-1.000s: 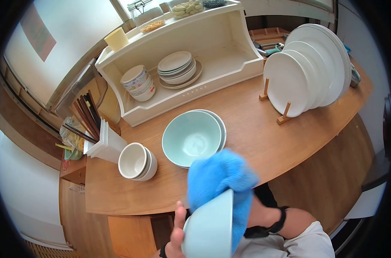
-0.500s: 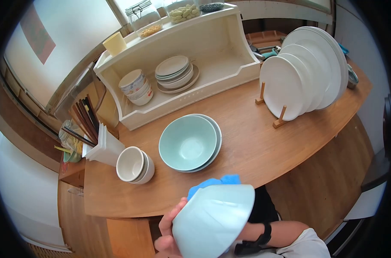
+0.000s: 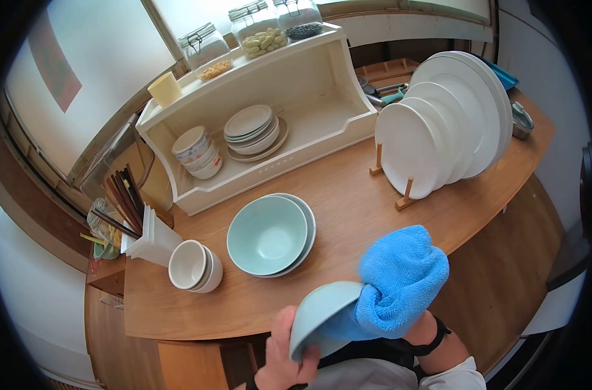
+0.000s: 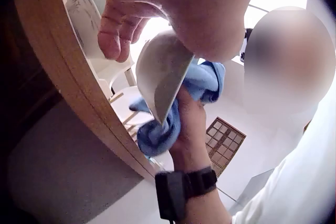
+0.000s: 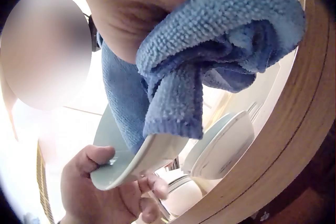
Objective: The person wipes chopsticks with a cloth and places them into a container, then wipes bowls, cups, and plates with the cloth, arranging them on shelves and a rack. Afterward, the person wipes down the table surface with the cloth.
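My left hand (image 3: 284, 354) grips a pale blue-green bowl (image 3: 319, 312) at its rim, thumb on the inside and fingers on the outer wall. The bowl is tilted on its side near the table's front edge. A blue towel (image 3: 403, 279) is bunched in my right hand (image 5: 152, 8), part of it lying over the bowl's rim and into its hollow. In the head view that towel hides most of the right hand. Beyond the held bowl, two nested larger bowls (image 3: 267, 234) of similar colour stand on the table.
White cups (image 3: 188, 265), stacked on their sides, lie left of the nested bowls, near a chopstick holder (image 3: 156, 240). A cream shelf (image 3: 322, 104) holds small bowls (image 3: 195, 153) and dishes (image 3: 249, 123), with jars (image 3: 257, 32) on top. White plates (image 3: 410, 149) stand in a wooden rack at right.
The bowl has turned from showing its outside to showing part of its inside. My right hand and the towel have come out to the right from behind it.
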{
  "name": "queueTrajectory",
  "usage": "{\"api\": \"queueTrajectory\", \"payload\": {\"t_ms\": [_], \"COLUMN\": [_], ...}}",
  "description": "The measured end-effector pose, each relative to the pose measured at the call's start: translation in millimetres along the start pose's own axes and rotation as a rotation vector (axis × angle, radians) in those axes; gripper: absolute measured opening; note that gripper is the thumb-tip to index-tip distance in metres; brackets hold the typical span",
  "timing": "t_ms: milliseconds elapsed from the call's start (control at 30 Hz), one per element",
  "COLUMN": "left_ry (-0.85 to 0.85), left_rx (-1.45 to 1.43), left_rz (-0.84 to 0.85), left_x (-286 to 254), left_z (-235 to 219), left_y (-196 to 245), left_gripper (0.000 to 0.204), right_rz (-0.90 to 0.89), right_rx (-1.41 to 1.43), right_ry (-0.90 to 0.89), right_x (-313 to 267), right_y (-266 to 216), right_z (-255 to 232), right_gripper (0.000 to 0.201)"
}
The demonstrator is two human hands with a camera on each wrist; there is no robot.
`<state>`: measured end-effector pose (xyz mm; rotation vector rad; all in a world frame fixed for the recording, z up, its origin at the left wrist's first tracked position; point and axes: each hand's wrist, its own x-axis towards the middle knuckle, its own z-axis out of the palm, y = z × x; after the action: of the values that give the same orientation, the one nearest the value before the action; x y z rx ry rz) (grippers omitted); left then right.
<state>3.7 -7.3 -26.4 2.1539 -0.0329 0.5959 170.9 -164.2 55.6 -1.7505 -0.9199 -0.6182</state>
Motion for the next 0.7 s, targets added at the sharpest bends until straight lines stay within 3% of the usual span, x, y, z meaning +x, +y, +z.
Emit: {"api": "queueTrajectory", "payload": {"t_ms": [33, 67, 100, 133, 167, 267, 333, 400, 467, 533, 600, 700], "left_ry": [-0.043, -0.056, -0.084, -0.115, -0.119, -0.120, -0.124, -0.105, -0.077, -0.084, -0.086, -0.068], "left_rx": [0.141, 0.162, 0.044, -0.072, -0.069, -0.103, -0.571, -0.708, -0.798, -0.841, -0.833, -0.839], "left_rz": [0.041, 0.152, 0.037, -0.079, -0.068, -0.097, -0.680, -0.704, -0.865, -0.854, -0.886, -0.880], "left_x": [13.9, 37.4, 40.3, 43.5, 48.0, 62.9, 74.2, 84.8, 95.7, 104.8, 113.2, 119.7], "left_z": [-2.7, -4.4, -2.2, 0.8, 6.3, 25.2, 36.7, 45.1, 49.7, 55.3, 59.7, 66.7], "left_y": [1.0, 14.0, 19.1, 22.8, 17.4, -0.9, 3.8, 7.4, 11.3, 11.5, 15.3, 6.5], "left_gripper": [0.073, 0.061, 0.058, 0.054, 0.054, 0.044, 0.033, 0.026, 0.024, 0.022, 0.019, 0.018], "right_rz": [-0.093, -0.187, -0.188, 0.053, 0.290, 0.290, 0.296, 0.307, 0.333, 0.382, 0.315, 0.357], "right_rx": [-0.091, -0.184, -0.189, 0.081, 0.353, 0.163, -0.020, -0.202, -0.104, 0.087, 0.038, 0.176], "right_ry": [0.023, 0.051, 0.064, -0.057, -0.181, -0.068, 0.037, 0.142, 0.135, 0.106, 0.059, 0.080], "right_x": [0.3, -0.3, -11.1, -32.3, -50.8, -87.5, -106.8, -115.7, -114.1, -108.5, -116.2, -116.5], "right_y": [7.3, 15.2, 24.0, 33.3, 41.6, 65.5, 80.4, 87.4, 77.0, 66.2, 76.2, 81.3], "right_z": [-2.0, -5.0, -12.8, -23.7, -33.4, -55.4, -66.4, -73.0, -79.3, -85.2, -89.1, -94.2], "right_gripper": [0.012, 0.012, 0.012, 0.023, 0.035, 0.035, 0.037, 0.038, 0.037, 0.037, 0.041, 0.036]}}
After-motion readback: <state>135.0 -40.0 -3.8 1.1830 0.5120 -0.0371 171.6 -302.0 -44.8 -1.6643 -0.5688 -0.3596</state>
